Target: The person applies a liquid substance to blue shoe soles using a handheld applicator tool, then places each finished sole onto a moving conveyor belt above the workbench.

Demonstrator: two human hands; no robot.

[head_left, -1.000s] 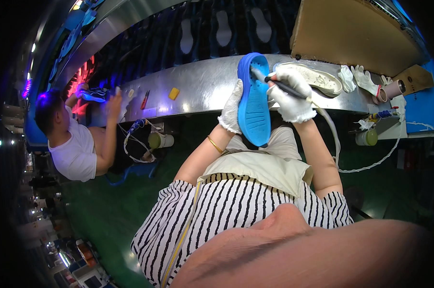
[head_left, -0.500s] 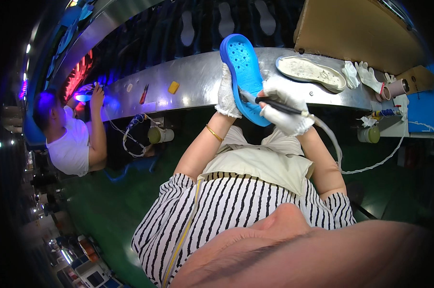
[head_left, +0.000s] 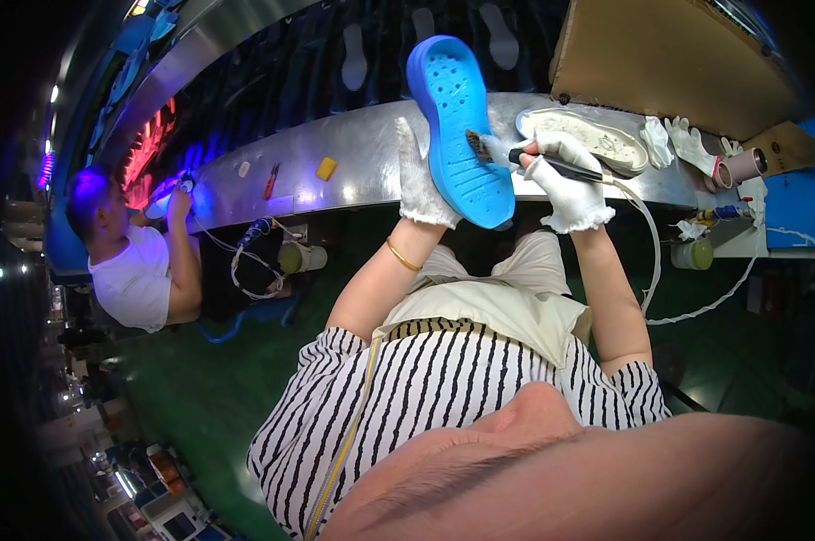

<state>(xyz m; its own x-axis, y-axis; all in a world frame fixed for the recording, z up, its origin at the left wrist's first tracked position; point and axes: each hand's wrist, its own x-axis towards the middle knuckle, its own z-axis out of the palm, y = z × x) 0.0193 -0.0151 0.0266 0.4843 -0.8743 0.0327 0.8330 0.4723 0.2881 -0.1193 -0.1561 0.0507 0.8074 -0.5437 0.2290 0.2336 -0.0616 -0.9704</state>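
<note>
A blue shoe sole (head_left: 453,99) with small holes in its toe part is raised over the near edge of the metal bench, its toe end pointing away. My left hand (head_left: 416,185), in a white glove, holds it from the left; the thumb stands along its side, and the other fingers are hidden beneath. In my right hand (head_left: 570,189), in a white glove with bare fingertips, is a black-handled brush (head_left: 561,168). A pale hose (head_left: 653,243) runs from its rear end. The brush's bristles (head_left: 481,144) are at the sole's upper face, near its middle.
Behind my right hand a pale, dirty sole-shaped tray (head_left: 592,135) lies on the metal bench (head_left: 362,171). White gloves (head_left: 691,144) and a cardboard panel (head_left: 669,63) are at the right. A yellow block (head_left: 326,169) and red pliers (head_left: 270,180) lie leftward. A co-worker (head_left: 132,261) sits far left.
The sole has moved up and away from me, and its heel end has swung to the right. My right hand has shifted right, with the brush tip now nearer the sole's middle.
</note>
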